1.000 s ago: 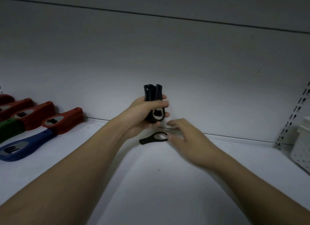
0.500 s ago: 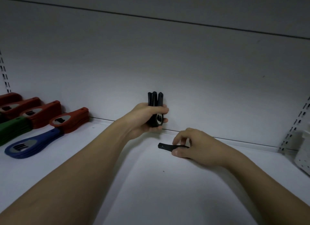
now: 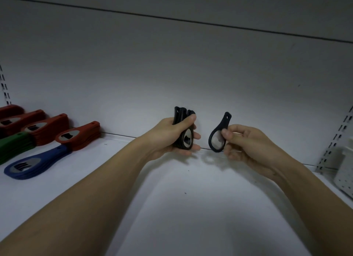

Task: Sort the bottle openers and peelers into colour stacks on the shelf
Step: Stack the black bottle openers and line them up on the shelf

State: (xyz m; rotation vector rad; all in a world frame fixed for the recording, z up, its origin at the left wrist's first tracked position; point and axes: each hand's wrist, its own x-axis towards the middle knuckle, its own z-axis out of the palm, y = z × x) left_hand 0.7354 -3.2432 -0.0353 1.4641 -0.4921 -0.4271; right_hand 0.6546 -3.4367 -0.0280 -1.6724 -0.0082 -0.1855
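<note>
Single black opener (image 3: 219, 133): held up in our right hand (image 3: 248, 145), above the shelf (image 3: 191, 208), handle end up, ring end w/ metal insert down. Just beside the bundle, not touching it.
Black bundle (image 3: 183, 129): several black openers on edge, gripped in our left hand (image 3: 170, 137), handles fanning out at the top.
How it'll handle: we'd judge it light, stiff, thin plastic w/ a metal plate; not fragile. Smooth faces prob. a bit slick, so edges are the safer hold.
Where to hold: at the ring's rim or the neck, leaving the flat face free to lie against the bundle.
Right fingers (image 3: 226, 134): thumb & forefinger pinch the ring's right edge; other fingers curled loosely behind, hard to see more.
Left fingers (image 3: 193, 136): wrapped round the bundle, thumb over the top front, fingertips showing on the far side.
Other stacks: red stacks (image 3: 80, 135), green stack (image 3: 15, 145), blue stack (image 3: 36, 164) lie at shelf's left, well apart from our hands.
Risk: we think the fanned bundle could slip when we open the grip for one more.
</note>
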